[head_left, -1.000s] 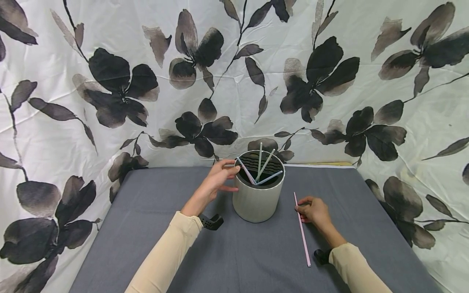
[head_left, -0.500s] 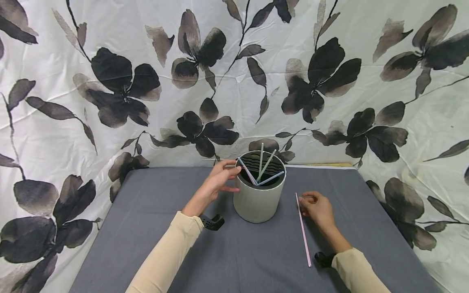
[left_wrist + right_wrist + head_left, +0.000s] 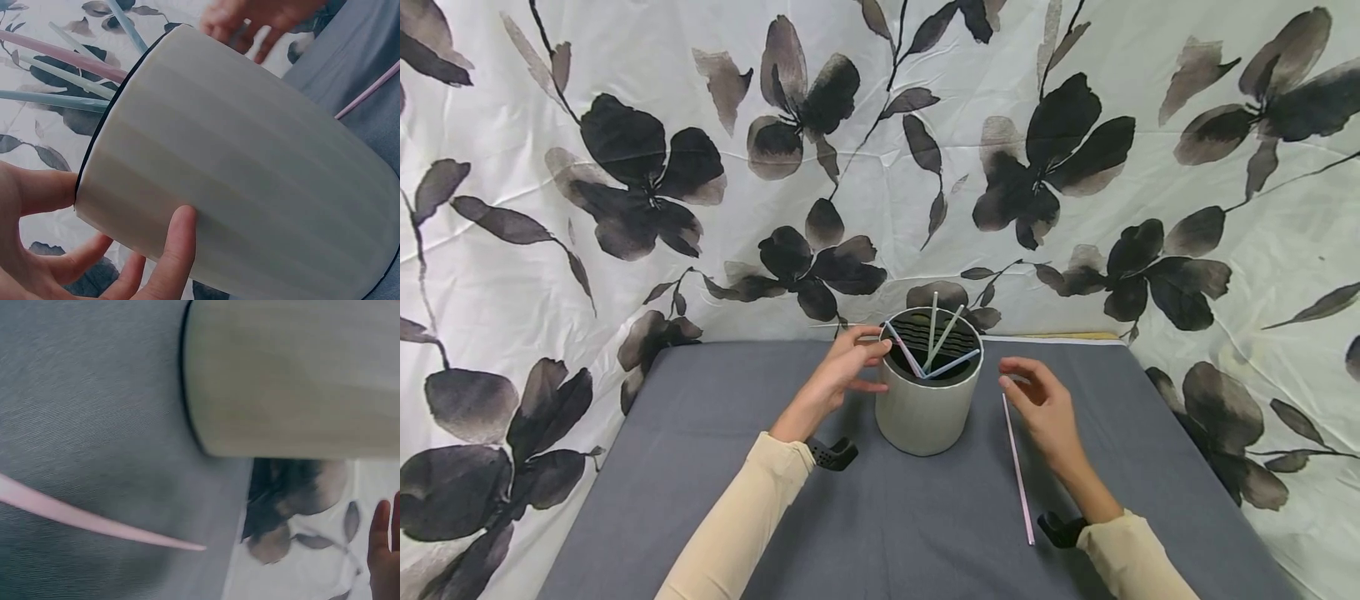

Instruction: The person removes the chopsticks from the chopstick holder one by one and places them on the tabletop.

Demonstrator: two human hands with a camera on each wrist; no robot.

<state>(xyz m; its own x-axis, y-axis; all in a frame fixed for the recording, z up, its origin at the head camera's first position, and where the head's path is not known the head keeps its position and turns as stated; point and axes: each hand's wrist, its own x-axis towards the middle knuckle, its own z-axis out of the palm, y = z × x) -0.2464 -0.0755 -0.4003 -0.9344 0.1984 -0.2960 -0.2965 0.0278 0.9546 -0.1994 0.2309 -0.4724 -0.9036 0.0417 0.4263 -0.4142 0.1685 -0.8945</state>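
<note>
My left hand [image 3: 842, 364] rests its spread fingertips on the left rim and side of a pale, round container [image 3: 925, 417] with a dark inside. Seen from the left wrist, one finger [image 3: 178, 244] lies along the ribbed wall. Several straws lean inside, among them a pale green straw [image 3: 946, 333] and a blue straw [image 3: 953, 364]. A pink straw [image 3: 1018, 471] lies on the grey cloth to the container's right. Just above its far end hovers my right hand [image 3: 1042, 404], fingers loosely bent and holding nothing. Its fingers [image 3: 379, 540] show at the right wrist view's edge.
Grey cloth [image 3: 737, 500] covers the table. Behind it hangs a white curtain [image 3: 880, 150] with dark flowers, close to the container. A yellow and white strip [image 3: 1060, 337] shows along the back edge at the right.
My right hand has let go of the pink straw and risen from it, its fingers spreading. The straw lies nearly where it was. My left hand and the container stay put.
</note>
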